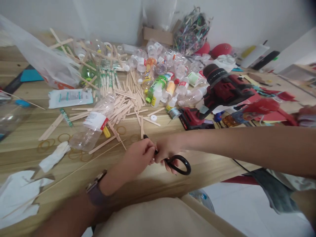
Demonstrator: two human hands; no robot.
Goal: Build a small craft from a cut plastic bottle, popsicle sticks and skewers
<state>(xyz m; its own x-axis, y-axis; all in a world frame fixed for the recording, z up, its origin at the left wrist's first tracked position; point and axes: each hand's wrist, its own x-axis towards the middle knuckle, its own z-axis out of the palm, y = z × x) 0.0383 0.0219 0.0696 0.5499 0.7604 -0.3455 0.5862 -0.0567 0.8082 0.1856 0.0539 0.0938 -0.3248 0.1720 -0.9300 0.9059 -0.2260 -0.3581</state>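
Observation:
My left hand, with a watch on the wrist, is closed in a pinch just over the table's front part. What its fingertips hold is too small to make out. Touching it on the right is my right hand, closed on black-handled scissors. One handle loop sticks out to the right below that hand, and the blades are mostly hidden between the hands. A wooden stick lies right behind my left hand. Farther left, a clear bottle with a white and red label lies on its side.
Wooden sticks and plastic bottles crowd the table. A red drill stands behind my right forearm. Rubber bands, tissues and a long thin stick lie at left. Another person's hand shows at far right.

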